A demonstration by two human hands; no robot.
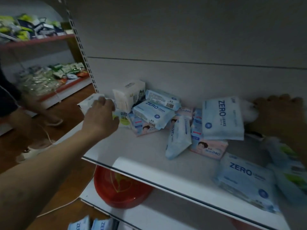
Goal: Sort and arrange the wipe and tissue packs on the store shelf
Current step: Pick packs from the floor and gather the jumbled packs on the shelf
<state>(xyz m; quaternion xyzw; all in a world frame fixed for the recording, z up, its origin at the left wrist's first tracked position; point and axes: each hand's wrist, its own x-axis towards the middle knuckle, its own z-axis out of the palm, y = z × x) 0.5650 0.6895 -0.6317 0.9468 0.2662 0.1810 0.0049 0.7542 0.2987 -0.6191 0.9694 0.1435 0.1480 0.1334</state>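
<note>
A jumble of packs lies on the white shelf [149, 166]. My left hand [101, 117] grips a white pack [90, 101] at the shelf's left end, beside an upright white tissue block [128, 95]. Blue ZERO wipe packs lie in the heap: one flat in the middle [152, 113], one upright [222, 118], one at the front right [245, 181]. Pink packs [209, 148] lie beneath them. My right hand [280, 117] is curled over a white pack [250, 112] behind the upright blue one, at the back right.
Green and white packs [289, 165] sit at the shelf's right end. A red basin [119, 191] stands on the shelf below, with more blue packs [89, 224] lower down. Another person's leg and foot [49, 118] stand on the wooden floor at left, near stocked shelves [49, 75].
</note>
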